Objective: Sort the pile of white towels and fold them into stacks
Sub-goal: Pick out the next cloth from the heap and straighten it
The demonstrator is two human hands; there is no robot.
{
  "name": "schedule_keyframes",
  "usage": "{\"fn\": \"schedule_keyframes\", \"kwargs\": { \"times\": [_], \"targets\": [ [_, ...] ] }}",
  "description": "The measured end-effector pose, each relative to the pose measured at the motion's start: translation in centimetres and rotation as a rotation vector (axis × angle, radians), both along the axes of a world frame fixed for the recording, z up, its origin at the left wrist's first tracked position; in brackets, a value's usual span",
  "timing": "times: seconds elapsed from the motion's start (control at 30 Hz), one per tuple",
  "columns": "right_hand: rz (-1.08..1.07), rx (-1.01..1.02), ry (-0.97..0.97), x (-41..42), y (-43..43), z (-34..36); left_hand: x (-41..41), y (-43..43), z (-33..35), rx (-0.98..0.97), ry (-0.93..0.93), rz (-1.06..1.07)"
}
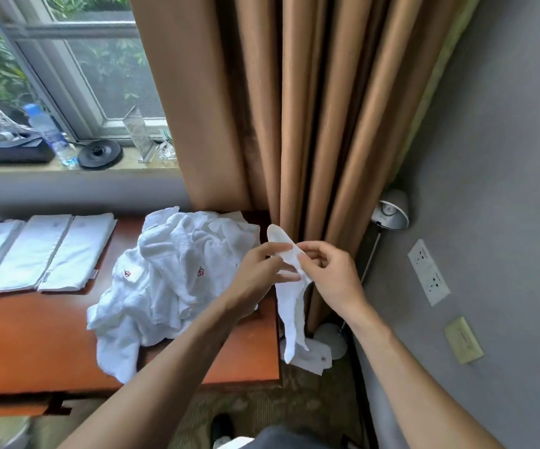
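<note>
On the windowsill at upper left, a black tray holds a tangle of white cords. A clear water bottle with a blue cap leans just beside it; can't tell its fill level. A round black base and a clear sign stand are further right on the sill. Below, on the wooden table, three folded towels lie side by side at the far left, and the unsorted towel pile is heaped toward the table's right end, red logos showing, one corner drooping over the near edge. Both forearms reach in from the bottom and meet above the table's right edge, in front of the brown curtain. The left hand and right hand are close together, each pinching the top of a small white towel between thumb and fingers. The right hand's other fingers are loosely curled. The towel hangs bunched, down past the table edge toward the floor. A lamp and wall sockets are at right.
</note>
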State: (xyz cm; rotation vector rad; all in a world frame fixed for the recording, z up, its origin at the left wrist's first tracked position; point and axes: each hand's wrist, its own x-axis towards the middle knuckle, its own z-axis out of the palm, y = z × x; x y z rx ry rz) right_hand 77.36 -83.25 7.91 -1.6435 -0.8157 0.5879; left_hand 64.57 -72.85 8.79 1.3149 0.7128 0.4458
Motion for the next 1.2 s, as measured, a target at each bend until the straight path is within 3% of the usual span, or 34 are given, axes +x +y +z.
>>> {"fn": "schedule_keyframes", "kwargs": {
  "times": [0.33, 0.57, 1.2],
  "targets": [
    [0.204, 0.049, 0.269, 1.9, -3.3, -2.4, 1.1, -3.3, -2.4, 0.259, 0.128, 0.105],
    [0.21, 0.089, 0.234, 3.1, -4.1, -1.6, 2.5, -4.4, -1.6, 0.395, 0.132, 0.14],
    [0.216, 0.086, 0.194, 4.0, -3.6, -1.0, 2.7, -5.0, -0.8, 0.402, 0.087, 0.236]
  ]
}}
